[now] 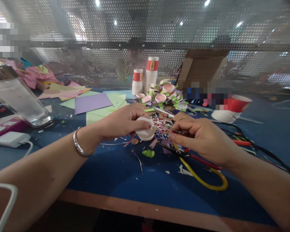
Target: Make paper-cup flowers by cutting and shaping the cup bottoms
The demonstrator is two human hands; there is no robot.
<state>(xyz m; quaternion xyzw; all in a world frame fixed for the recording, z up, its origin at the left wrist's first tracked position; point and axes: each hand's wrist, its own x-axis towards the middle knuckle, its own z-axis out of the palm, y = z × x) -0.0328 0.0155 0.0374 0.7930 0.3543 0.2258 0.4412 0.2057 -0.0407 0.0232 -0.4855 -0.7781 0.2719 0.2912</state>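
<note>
My left hand (130, 120) grips a white round paper cup base (145, 130), thumb across its flat face. To its right, my right hand (195, 137) is closed in a pinch. Something thin and dark shows at its fingertips, too small to name. Just below the right hand lies a cutting tool with yellow and red handles (190, 170), partly hidden by the hand. Between and behind the hands is a heap of shredded paper strips (163, 125). A green paper scrap (148, 153) lies in front of the cup base.
Paper cup stacks (151, 72) stand behind a pile of cup bases with green trim (168, 93). Purple paper (93, 103) lies at the left, near a glass of water (24, 100) and a white charger (12, 139). Right: another cup stack (232, 109) and black cables (261, 151).
</note>
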